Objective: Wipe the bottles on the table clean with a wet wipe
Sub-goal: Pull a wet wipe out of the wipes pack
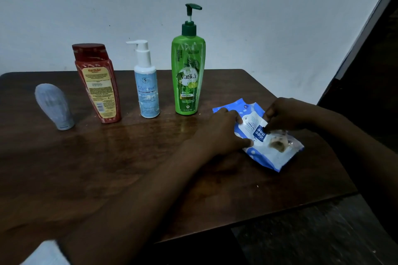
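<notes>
While the blue-and-white plastic wet-wipe pack (261, 135) lies at three o'clock on the dark wooden surface (107, 157), left hand (221, 129) pins it and right hand (280, 114) fingers pinch its flap; next, drawing a wipe for four bottles at eleven o'clock

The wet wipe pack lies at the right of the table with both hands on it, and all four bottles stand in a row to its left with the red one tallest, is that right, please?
Not quite. The head view shows the green pump bottle is tallest, not the red bottle. The rest holds: the wet wipe pack lies at the right of the table, with the left hand and right hand on it.
</notes>
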Action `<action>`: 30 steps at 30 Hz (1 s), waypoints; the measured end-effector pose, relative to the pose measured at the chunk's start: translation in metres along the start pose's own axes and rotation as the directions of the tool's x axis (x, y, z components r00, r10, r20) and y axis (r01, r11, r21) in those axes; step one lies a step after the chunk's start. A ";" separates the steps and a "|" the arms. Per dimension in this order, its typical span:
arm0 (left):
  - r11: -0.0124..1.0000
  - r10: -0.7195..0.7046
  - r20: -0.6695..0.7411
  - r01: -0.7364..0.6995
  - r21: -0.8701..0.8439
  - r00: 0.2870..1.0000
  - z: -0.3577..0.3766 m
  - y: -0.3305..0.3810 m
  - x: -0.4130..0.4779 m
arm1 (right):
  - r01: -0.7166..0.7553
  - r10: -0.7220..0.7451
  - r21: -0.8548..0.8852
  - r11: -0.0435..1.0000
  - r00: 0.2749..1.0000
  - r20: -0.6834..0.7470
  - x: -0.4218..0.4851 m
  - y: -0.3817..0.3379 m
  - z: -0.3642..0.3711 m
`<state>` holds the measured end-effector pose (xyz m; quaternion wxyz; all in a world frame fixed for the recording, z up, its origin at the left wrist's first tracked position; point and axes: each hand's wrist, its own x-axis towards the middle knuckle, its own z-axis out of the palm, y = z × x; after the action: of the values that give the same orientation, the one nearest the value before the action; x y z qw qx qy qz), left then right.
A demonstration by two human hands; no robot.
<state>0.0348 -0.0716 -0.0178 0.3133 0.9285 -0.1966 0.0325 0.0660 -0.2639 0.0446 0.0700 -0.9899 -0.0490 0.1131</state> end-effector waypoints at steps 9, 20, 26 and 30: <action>0.999 -0.030 0.054 0.028 0.033 0.998 -0.020 -0.007 0.008 | 0.063 -0.070 0.434 0.899 0.998 0.001 -0.017 0.006 -0.009; 0.999 -0.038 0.067 0.037 0.011 0.997 -0.025 -0.015 0.003 | 0.222 0.093 0.863 0.454 0.951 -0.294 -0.035 -0.011 -0.037; 0.996 -0.025 -0.021 0.023 -0.081 0.999 -0.039 -0.018 -0.013 | 0.169 -0.026 0.973 0.156 0.986 -0.167 -0.041 -0.046 -0.044; 0.996 -0.082 -0.159 0.076 -0.046 0.984 -0.081 -0.029 -0.035 | 0.124 -0.130 0.984 0.129 0.986 -0.107 -0.036 -0.079 -0.018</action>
<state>0.0185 0.0098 0.0240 0.3478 0.9234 -0.1343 0.0910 0.0286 -0.1927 0.0816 0.7098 -0.6937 -0.0463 0.1134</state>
